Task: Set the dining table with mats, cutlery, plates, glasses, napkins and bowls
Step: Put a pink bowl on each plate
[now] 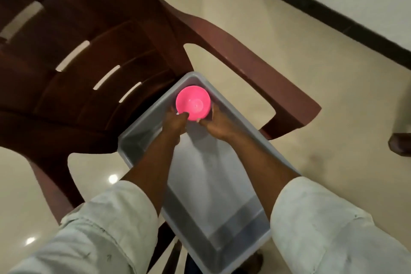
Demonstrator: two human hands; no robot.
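A small pink bowl (193, 102) is at the far end of a grey plastic tub (224, 238), which stands on the seat of a brown plastic chair (93, 35). Both of my arms reach into the tub. My left hand (176, 122) grips the bowl's near left rim, thumb over the edge. My right hand (214, 121) holds the bowl's right side, its fingers hidden behind the bowl. Apart from the bowl, the tub looks bare inside.
The chair's right armrest (266, 78) runs beside the tub, its left armrest (51, 180) below left. Glossy cream floor tiles (322, 140) lie around, with a dark skirting board (347, 22) along the wall at upper right. Another dark furniture piece (400, 142) shows at the right edge.
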